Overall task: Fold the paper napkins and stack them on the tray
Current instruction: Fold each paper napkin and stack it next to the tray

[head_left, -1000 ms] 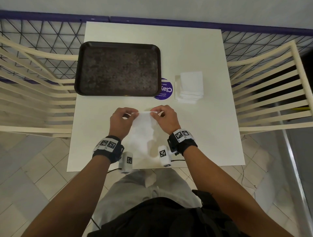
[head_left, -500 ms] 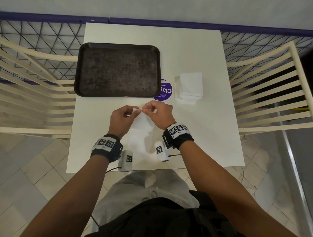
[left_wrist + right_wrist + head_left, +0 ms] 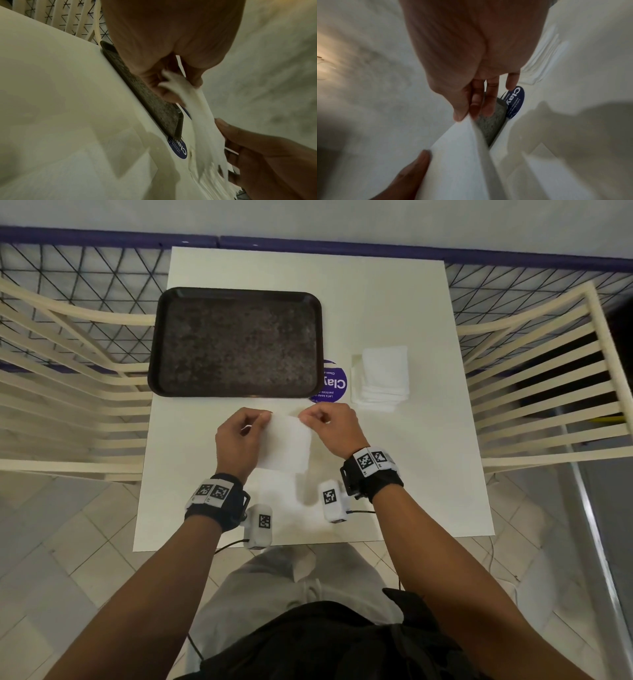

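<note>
A white paper napkin (image 3: pixel 286 445) hangs above the white table (image 3: pixel 411 457), just in front of the dark tray (image 3: pixel 236 342). My left hand (image 3: pixel 263 419) pinches its upper left corner and my right hand (image 3: pixel 306 417) pinches its upper right corner. In the left wrist view the napkin (image 3: pixel 204 127) stretches from my left fingers to the right hand (image 3: pixel 257 155). In the right wrist view my right thumb and fingers (image 3: pixel 464 113) pinch the napkin (image 3: pixel 458 162) edge, and the left thumb (image 3: pixel 412 166) is at the other side. The tray holds nothing.
A stack of white napkins (image 3: pixel 382 378) lies to the right of the tray, beside a round purple sticker (image 3: pixel 330 385). Cream slatted chairs (image 3: pixel 68 378) stand at both sides of the table. A mesh railing (image 3: pixel 85 268) runs behind it.
The hands came together over the napkin half a second ago, then moved apart again. The napkin now hangs shorter between them, clear of the table.
</note>
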{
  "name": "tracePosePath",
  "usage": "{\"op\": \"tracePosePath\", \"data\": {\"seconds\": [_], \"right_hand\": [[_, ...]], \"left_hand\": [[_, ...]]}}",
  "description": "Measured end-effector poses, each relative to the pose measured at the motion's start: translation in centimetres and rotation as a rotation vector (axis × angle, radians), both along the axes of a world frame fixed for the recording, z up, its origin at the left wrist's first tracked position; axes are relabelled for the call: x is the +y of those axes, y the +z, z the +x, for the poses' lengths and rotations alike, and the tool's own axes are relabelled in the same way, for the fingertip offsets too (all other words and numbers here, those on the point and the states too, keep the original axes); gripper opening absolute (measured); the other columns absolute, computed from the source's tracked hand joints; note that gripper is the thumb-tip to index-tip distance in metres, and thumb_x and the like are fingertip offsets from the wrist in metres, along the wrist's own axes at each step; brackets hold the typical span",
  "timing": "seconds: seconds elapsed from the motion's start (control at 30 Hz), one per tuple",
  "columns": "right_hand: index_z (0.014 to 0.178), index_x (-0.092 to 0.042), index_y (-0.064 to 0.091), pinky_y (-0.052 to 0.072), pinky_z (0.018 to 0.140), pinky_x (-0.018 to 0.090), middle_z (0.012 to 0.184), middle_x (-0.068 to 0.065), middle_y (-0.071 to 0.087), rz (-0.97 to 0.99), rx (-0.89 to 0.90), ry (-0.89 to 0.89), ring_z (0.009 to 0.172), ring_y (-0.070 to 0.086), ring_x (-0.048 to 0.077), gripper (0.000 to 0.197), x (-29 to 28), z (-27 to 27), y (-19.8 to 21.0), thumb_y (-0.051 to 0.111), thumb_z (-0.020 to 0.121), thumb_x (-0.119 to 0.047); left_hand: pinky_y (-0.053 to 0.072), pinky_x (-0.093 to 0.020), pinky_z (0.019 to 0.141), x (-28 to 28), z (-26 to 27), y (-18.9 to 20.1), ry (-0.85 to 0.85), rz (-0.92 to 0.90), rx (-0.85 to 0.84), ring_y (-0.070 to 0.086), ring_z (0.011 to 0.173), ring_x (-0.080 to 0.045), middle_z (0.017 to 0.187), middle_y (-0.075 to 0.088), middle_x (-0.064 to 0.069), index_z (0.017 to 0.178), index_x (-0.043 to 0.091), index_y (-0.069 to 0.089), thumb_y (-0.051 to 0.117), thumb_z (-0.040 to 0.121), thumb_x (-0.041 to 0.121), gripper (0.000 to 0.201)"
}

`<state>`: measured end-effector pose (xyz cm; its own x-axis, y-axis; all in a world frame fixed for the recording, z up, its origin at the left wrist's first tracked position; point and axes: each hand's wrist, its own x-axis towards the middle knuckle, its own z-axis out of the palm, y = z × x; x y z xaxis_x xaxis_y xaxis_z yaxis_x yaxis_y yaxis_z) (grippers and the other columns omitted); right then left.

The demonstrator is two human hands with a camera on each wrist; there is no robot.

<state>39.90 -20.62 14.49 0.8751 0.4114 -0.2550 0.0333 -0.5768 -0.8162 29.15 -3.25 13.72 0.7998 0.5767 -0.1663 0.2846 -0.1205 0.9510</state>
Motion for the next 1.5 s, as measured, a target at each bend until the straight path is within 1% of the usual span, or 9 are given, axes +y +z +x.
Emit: {"op": "tracePosePath", "data": {"seconds": [0.13, 0.27, 0.37, 0.5, 0.7, 0.93, 1.1, 1.33, 1.5], "right_hand": [[0.094, -0.015, 0.078, 0.057, 0.081, 0.034, 0.080, -0.005, 0.071, 0.082, 0.068, -0.034, 0.075, 0.065, 0.011, 0.009, -1.0, 0.4, 0.2, 0.073, 0.089, -0.021], [0.104, -0.018, 0.073, 0.055, 0.083, 0.030, 0.089, -0.006, 0.070, 0.113, 0.124, -0.108, 0.082, 0.064, 0.011, 0.020, -0.8, -0.3, 0.3, 0.070, 0.092, -0.033], [0.107, -0.018, 0.066, 0.055, 0.086, 0.033, 0.089, 0.000, 0.072, 0.063, 0.247, -0.073, 0.084, 0.070, 0.016, 0.035, -0.6, -1.0, 0.2, 0.069, 0.090, -0.049], [0.088, -0.005, 0.066, 0.057, 0.084, 0.044, 0.072, 0.005, 0.074, 0.029, 0.253, -0.024, 0.074, 0.071, 0.023, 0.026, -0.7, -1.6, -0.6, 0.071, 0.089, -0.031], [0.089, -0.011, 0.066, 0.052, 0.075, 0.028, 0.080, 0.002, 0.071, -0.005, 0.103, -0.110, 0.076, 0.066, 0.021, 0.015, -3.4, 2.7, 0.4, 0.071, 0.090, -0.025], [0.117, -0.010, 0.069, 0.038, 0.078, 0.016, 0.107, 0.010, 0.073, -0.219, -0.080, -0.314, 0.097, 0.066, 0.023, 0.028, -9.1, 13.8, 0.4, 0.067, 0.094, -0.026], [0.118, -0.012, 0.070, 0.035, 0.077, 0.014, 0.111, 0.010, 0.073, -0.338, -0.055, -0.358, 0.107, 0.065, 0.026, 0.028, -11.3, 17.5, -1.0, 0.065, 0.094, -0.027], [0.114, -0.020, 0.062, 0.046, 0.086, 0.027, 0.112, 0.006, 0.068, -0.316, -0.062, -0.456, 0.104, 0.063, 0.021, 0.032, -11.6, 17.3, -2.5, 0.073, 0.086, -0.031], [0.108, -0.023, 0.061, 0.051, 0.086, 0.039, 0.096, -0.001, 0.058, -0.196, -0.301, -0.529, 0.092, 0.060, 0.020, 0.022, -9.8, 13.9, -2.1, 0.068, 0.087, -0.022]], "left_hand": [[0.053, -0.029, 0.076, -0.7, 0.3, 0.0, -0.007, 0.103, -0.003, 0.066, 0.094, -0.014, 0.096, 0.073, 0.007, 0.093, 0.016, 0.069, 0.063, 0.100, 0.029, 0.015], [0.047, -0.019, 0.070, -1.6, 0.7, -0.2, 0.034, 0.145, -0.010, 0.061, 0.085, -0.009, 0.093, 0.070, 0.007, 0.095, 0.013, 0.063, 0.058, 0.103, 0.029, 0.019], [0.044, -0.013, 0.069, -2.1, 1.1, -0.2, 0.041, 0.179, -0.016, 0.058, 0.079, -0.001, 0.090, 0.067, 0.008, 0.097, 0.010, 0.060, 0.056, 0.105, 0.026, 0.018], [0.043, -0.010, 0.063, -2.6, 1.5, 0.0, 0.050, 0.200, 0.001, 0.056, 0.072, 0.006, 0.086, 0.062, 0.013, 0.100, 0.015, 0.056, 0.052, 0.107, 0.026, 0.014], [0.050, -0.022, 0.049, -3.3, 1.9, 0.0, -0.021, 0.087, 0.135, 0.064, 0.061, -0.016, 0.084, 0.067, 0.002, 0.113, 0.019, 0.057, 0.050, 0.106, 0.040, 0.023], [0.050, -0.021, 0.059, -2.1, 0.0, -2.8, -0.154, 0.097, 0.312, 0.069, 0.059, -0.021, 0.082, 0.074, 0.003, 0.109, 0.019, 0.063, 0.053, 0.105, 0.035, 0.019], [0.055, -0.028, 0.064, -1.0, -1.6, -4.4, -0.136, 0.109, 0.398, 0.071, 0.065, -0.023, 0.085, 0.074, 0.001, 0.108, 0.018, 0.064, 0.054, 0.105, 0.022, 0.012], [0.053, -0.029, 0.065, -0.2, -2.4, -5.1, -0.099, 0.115, 0.424, 0.072, 0.065, -0.024, 0.085, 0.075, 0.000, 0.108, 0.017, 0.065, 0.053, 0.104, 0.017, 0.013], [0.057, -0.035, 0.074, -0.2, -2.3, -5.6, -0.077, 0.130, 0.430, 0.072, 0.072, -0.024, 0.088, 0.074, 0.002, 0.105, 0.019, 0.066, 0.057, 0.102, 0.020, 0.010]]}}
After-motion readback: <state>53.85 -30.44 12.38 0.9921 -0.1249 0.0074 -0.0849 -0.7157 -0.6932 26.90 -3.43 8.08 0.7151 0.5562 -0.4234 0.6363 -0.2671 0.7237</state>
